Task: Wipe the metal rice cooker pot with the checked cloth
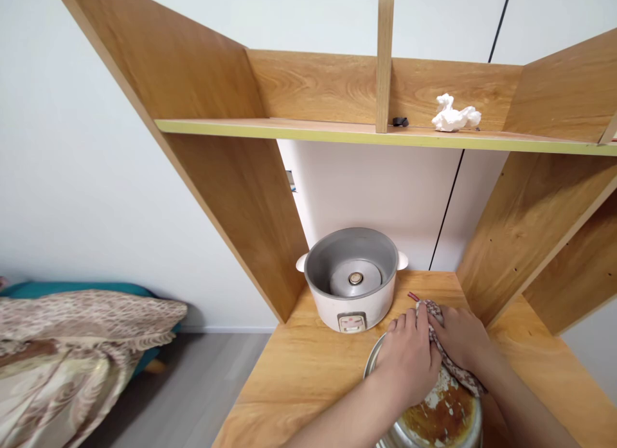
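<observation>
A metal inner pot [441, 412] sits upside down on the wooden desktop, its bottom stained brown with pale worn patches. My left hand [409, 355] lies across the pot, fingers closed over its far side and touching a cloth. In my right hand [460, 335] is that patterned cloth [463, 374], bunched and pressed against the pot's right side. Part of the pot is hidden under both hands and forearms. Just beyond stands a white rice cooker body [357, 306], open at the top, with its round heating plate showing inside.
A shelf [308, 132] with a yellow-green edge crosses above the desk [270, 377]. On it lie a crumpled white tissue [456, 115] and a small black item [400, 121]. A small dark red object [413, 296] is behind my hands. Patterned fabric [87, 351] covers teal furniture at left.
</observation>
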A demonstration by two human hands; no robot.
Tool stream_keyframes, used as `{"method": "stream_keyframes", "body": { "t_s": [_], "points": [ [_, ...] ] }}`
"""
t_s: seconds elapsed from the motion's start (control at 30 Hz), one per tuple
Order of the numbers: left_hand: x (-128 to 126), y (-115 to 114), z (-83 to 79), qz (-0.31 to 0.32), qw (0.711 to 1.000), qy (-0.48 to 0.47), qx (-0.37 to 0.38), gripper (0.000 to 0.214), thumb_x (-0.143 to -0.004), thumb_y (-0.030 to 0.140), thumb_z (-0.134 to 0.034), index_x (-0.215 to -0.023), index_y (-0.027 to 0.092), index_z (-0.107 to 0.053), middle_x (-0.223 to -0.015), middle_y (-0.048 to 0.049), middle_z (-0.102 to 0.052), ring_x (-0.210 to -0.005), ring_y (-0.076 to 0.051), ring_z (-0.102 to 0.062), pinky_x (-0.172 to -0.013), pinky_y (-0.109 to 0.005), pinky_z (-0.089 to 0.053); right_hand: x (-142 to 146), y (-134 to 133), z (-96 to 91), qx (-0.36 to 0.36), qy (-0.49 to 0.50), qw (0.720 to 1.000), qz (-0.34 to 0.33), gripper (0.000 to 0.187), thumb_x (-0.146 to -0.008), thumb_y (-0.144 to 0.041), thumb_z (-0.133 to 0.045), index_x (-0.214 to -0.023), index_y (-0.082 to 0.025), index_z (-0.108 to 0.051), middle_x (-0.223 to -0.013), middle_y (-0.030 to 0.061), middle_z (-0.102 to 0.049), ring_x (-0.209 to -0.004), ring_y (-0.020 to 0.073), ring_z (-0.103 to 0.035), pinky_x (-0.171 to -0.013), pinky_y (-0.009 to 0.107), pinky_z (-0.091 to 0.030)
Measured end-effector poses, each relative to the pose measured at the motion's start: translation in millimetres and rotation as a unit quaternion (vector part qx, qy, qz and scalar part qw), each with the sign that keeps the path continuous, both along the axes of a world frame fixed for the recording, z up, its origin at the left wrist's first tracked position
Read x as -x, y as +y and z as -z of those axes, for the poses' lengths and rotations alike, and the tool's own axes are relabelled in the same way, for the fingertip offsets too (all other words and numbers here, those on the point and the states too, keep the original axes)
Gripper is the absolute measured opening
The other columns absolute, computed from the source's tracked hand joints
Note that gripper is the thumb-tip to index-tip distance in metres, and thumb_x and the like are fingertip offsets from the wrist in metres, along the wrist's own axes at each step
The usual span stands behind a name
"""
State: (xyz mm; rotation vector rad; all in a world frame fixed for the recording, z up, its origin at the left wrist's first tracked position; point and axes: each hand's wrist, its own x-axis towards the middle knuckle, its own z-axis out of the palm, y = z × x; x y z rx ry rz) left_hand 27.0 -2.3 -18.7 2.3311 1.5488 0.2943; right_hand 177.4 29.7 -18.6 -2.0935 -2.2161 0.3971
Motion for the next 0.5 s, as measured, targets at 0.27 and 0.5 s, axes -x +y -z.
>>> {"method": "stream_keyframes", "body": {
  "t_s": [0.27, 0.5],
  "points": [
    [0.5, 0.1, 5.1, 0.001, 1.0, -0.002, -0.006, 0.075, -0.092, 0.031, -0.041, -0.161, 0.003, -0.03, -0.141, -0.023, -0.055, -0.128, -0.039, -0.053, -0.112, -0.054, -0.039, -0.3, 0.1, 0.9, 0.005, -0.011, 1.0, 0.012, 0.056, -0.104, -0.055, -0.031, -0.108, -0.017, -0.072, -0.107, 0.0199, -0.077, -0.103, 0.0357, -0.071, -0.083, 0.042, -0.046],
    [0.4, -0.5, 3.7, 0.002, 1.0, 0.004, -0.002, 0.076, -0.093, 0.031, -0.041, -0.162, 0.003, -0.027, -0.143, -0.0236, -0.054, -0.129, -0.039, -0.052, -0.113, -0.054, -0.038, -0.9, 1.1, -3.9, 0.014, 0.044, 0.998, -0.046, 0.05, -0.107, -0.047, -0.029, -0.112, -0.023, -0.073, -0.111, 0.0103, -0.078, -0.103, 0.026, -0.072, -0.084, 0.033, -0.046]
  ]
}}
